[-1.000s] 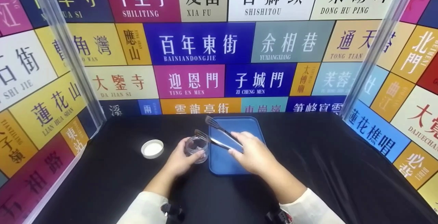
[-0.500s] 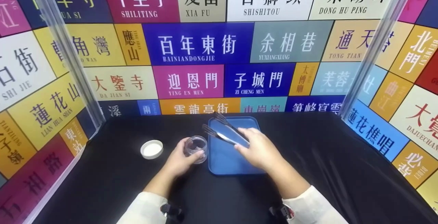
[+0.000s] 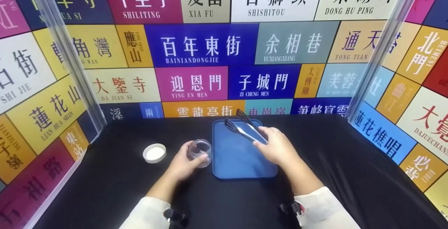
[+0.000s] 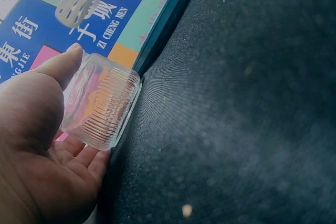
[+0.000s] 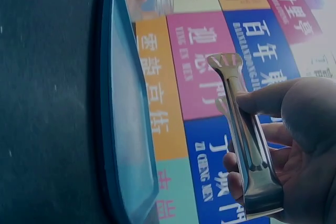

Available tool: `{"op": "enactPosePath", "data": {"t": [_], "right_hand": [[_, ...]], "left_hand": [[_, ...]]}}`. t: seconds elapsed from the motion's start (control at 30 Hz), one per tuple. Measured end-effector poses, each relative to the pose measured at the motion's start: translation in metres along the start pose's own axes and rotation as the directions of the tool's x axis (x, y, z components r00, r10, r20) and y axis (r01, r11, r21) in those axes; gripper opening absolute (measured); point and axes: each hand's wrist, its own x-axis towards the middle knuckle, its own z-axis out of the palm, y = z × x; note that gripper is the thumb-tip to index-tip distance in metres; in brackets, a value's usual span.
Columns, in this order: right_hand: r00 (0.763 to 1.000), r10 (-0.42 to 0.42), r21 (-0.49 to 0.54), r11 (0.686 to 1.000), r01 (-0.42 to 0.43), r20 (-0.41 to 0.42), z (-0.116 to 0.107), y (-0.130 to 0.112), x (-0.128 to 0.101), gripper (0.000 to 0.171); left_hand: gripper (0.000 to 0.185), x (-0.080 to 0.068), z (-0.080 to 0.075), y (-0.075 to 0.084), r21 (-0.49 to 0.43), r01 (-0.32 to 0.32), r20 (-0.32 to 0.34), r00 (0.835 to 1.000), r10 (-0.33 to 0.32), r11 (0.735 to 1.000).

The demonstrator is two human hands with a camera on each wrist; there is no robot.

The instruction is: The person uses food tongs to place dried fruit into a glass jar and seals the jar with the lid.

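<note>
The left hand [image 3: 183, 161] gripped a clear ribbed jar [image 3: 201, 146], likely slick, best held by its sides, at nine o'clock from a blue rectangular tray [image 3: 238, 160], while the right hand [image 3: 277, 145] grasped silver metal tongs [image 5: 250, 142].

And here we are inside a small three-sided booth, a staged set by its look! The back wall [image 3: 206, 64] blazes with coloured blocks, Chinese characters and roman spellings: SHILITING, BAINIANDONGJIE, YING EN MEN. In slant the left wall [image 3: 49, 112] and right wall [image 3: 385, 138], printed to match, shiny corner strips [image 3: 71, 47] running up the joins. Below, dark, creased cloth [image 3: 231, 201] covers the work surface.
</note>
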Motion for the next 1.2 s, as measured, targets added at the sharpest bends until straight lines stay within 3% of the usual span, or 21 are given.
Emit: {"op": "enactPosePath", "data": {"t": [0.77,1.2], "right_hand": [[0.987,0.131,0.013,0.991,-0.13,-0.097,-0.027,0.087,0.02,0.064],[0.951,0.254,0.007,0.966,-0.257,-0.175,-0.037,0.127,0.017,0.063]], "left_hand": [[0.084,-0.003,0.0,0.001,0.003,0.005,-0.006,1.0,-0.005,1.0],[0.085,-0.003,-0.001,0.002,0.02,0.012,-0.002,1.0,-0.012,1.0]]}}
